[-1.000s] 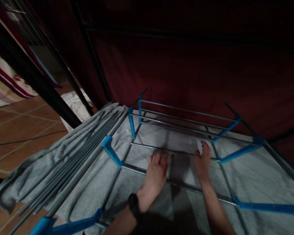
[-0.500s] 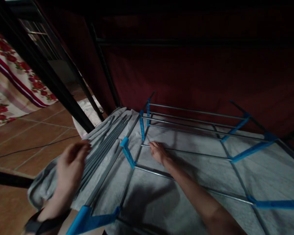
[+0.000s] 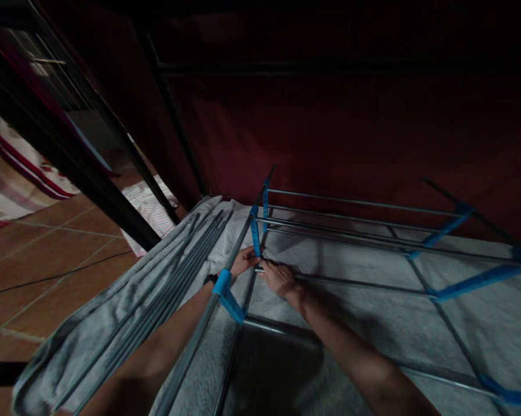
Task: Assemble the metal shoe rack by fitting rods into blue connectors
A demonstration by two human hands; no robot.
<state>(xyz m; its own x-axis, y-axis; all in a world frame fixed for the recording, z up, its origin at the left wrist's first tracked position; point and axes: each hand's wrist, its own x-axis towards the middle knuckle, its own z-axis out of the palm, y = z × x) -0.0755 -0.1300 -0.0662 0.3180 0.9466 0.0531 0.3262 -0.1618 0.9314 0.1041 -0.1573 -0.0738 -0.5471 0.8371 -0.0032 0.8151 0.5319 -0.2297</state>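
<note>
A rack frame of grey metal tubes and blue plastic brackets lies on a grey blanket [image 3: 351, 341]. My left hand [image 3: 243, 261] reaches under the left side rail [image 3: 200, 329], its fingers closed at the lower end of a blue bracket [image 3: 256, 234]. Close beside it, my right hand [image 3: 280, 280] is closed around the left end of a metal crossbar [image 3: 364, 282], by the same joint. The fingertips of both hands nearly meet there, partly hiding the joint. Nearer to me, another blue bracket [image 3: 230, 303] joins the side rail to a lower tube.
Several loose grey tubes [image 3: 180, 277] lie side by side on the blanket at left. Black metal posts [image 3: 113, 190] and a dark red cloth [image 3: 330, 138] stand around the surface. A tiled floor [image 3: 61, 248] with a thin black cable [image 3: 61, 271] is at left.
My left hand has moved from above the loose tubes, forward and right, to the bracket joint beside my right hand. My right hand stays at the crossbar's end. The view has shifted slightly.
</note>
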